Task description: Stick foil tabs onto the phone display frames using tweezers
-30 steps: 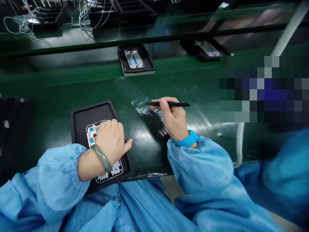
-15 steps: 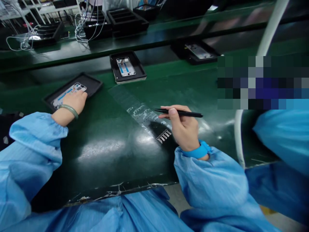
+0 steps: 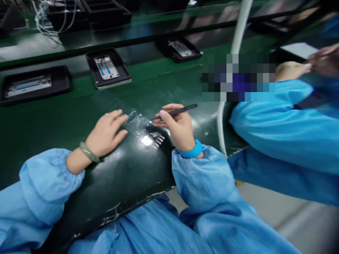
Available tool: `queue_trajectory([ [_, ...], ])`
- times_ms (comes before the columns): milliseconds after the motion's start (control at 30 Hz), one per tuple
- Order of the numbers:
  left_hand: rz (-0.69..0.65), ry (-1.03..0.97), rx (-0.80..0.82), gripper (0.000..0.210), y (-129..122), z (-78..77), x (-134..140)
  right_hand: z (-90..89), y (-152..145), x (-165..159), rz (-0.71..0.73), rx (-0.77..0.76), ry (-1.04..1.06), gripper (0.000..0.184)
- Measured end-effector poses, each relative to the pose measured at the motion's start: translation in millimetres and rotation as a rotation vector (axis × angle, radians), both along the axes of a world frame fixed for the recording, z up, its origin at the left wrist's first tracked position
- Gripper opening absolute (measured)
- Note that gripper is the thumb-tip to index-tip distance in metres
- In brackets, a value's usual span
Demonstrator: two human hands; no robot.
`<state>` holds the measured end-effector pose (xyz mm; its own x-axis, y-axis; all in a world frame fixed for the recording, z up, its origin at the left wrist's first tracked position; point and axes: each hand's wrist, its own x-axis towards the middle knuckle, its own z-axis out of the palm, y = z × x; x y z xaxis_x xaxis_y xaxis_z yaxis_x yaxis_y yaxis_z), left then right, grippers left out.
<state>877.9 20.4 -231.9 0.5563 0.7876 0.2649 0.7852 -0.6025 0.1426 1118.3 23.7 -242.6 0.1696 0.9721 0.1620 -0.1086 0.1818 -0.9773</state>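
Observation:
A clear plastic sheet (image 3: 138, 124) with pale cut shapes lies flat on the green mat (image 3: 127, 183). Several small silvery strips (image 3: 158, 141) sit in a row at its near end. My left hand (image 3: 107, 132), fingers apart and holding nothing, is at the sheet's left edge; whether the fingertips touch it I cannot tell. In my right hand (image 3: 180, 127) is a pair of black tweezers (image 3: 182, 110), its tips pointing left, close over the sheet's right side. Between the tips I can make out nothing.
Black trays with phone frames stand behind: a left tray (image 3: 65, 79), a middle tray (image 3: 124, 72) and a far tray (image 3: 194, 56). A white pole (image 3: 221, 130) rises on the right, beside another person's blue sleeve (image 3: 280, 123). Cables (image 3: 49, 21) hang at the back left.
My left hand has left the phone frame in the left tray and come to the plastic sheet. My right hand keeps the tweezers, now tilted more. The view has swung right.

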Motion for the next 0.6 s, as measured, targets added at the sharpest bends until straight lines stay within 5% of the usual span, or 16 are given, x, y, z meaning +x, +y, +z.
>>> queue_trajectory([
  [200,-0.315,0.053,-0.141,0.038,-12,-9.0,57,-6.6,-11,27,-0.028,-0.125,-0.126,0.030],
  [367,-0.341,0.034,-0.170,0.036,12,-10.7,67,-9.7,-34,48,-0.082,-0.222,-0.156,0.030],
  [600,-0.305,0.051,-0.132,0.035,9,-16.4,83,-14.6,-43,54,-0.089,-0.239,-0.222,0.024],
])
